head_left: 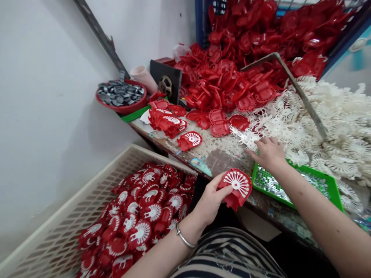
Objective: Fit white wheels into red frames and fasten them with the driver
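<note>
My left hand [209,199] is closed on a red plastic shell [235,201] with a white fan-shaped plastic piece [236,184] seated in its rounded face. The thumb presses over the front of the shell, near the fan's hub. Further right, my right hand [271,154] is at the edge of a heap of white spoked plastic pieces [290,112]. Its thumb and fingers are apart, with the fingertips at a few white pieces [247,138]. Below that forearm lies a green tray [337,193] of small shiny metal parts.
Red shells [226,85] are heaped at the back, spilling from a blue crate [199,23]. A bent metal bar [304,98] rises over the white heap. At left stand a red bowl [100,101] of grey discs and a large cream crate [55,216] of red-and-white assemblies.
</note>
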`<state>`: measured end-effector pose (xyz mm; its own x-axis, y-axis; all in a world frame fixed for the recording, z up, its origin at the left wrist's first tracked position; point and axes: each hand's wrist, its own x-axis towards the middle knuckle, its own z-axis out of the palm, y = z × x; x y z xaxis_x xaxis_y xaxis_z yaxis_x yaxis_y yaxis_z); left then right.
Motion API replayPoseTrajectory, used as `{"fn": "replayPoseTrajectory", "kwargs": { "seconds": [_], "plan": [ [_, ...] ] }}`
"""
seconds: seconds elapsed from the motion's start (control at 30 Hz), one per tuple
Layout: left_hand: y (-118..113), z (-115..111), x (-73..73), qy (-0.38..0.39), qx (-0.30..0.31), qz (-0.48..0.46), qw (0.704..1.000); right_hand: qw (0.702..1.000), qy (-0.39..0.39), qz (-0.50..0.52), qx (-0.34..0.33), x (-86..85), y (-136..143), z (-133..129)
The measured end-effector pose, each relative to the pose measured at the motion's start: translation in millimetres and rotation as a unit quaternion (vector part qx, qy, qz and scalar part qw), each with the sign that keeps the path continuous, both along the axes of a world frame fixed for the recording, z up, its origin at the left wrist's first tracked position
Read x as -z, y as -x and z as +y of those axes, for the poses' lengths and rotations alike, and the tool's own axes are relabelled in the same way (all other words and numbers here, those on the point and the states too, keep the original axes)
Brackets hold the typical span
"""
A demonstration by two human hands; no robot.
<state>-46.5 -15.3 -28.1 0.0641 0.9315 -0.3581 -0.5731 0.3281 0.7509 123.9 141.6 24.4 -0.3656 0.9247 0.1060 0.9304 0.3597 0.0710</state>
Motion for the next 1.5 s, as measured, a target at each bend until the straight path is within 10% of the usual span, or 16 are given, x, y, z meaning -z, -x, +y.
{"fn": "replayPoseTrajectory", "kwargs": {
  "seconds": [0.27,0.67,0.87,1.17,1.5],
  "plan": [
    [12.5,6.6,-0.4,0.033,-0.052,0.013,0.998,0.995,0.011,-0.094,-0.023,2.5,16.6,13.9],
    [6.3,15.2,-4.5,0.055,-0.02,-0.044,0.997,0.998,-0.045,0.028,0.032,-10.2,-18.2,14.4],
    [-2.4,18.4,-9.2,0.033,-0.025,-0.053,0.998,0.948,-0.077,0.291,-0.105,-19.6,-33.7,-42.6],
    [-23.3,16.4,-20.2,0.018,-0.024,-0.067,0.997,0.932,-0.036,0.234,-0.275,2.5,-38.7,-119.7],
    [-32.9,3.4,-23.1,-0.022,-0.022,0.063,0.998,0.942,-0.041,0.283,-0.175,18.2,-29.9,-144.9]
  ]
}}
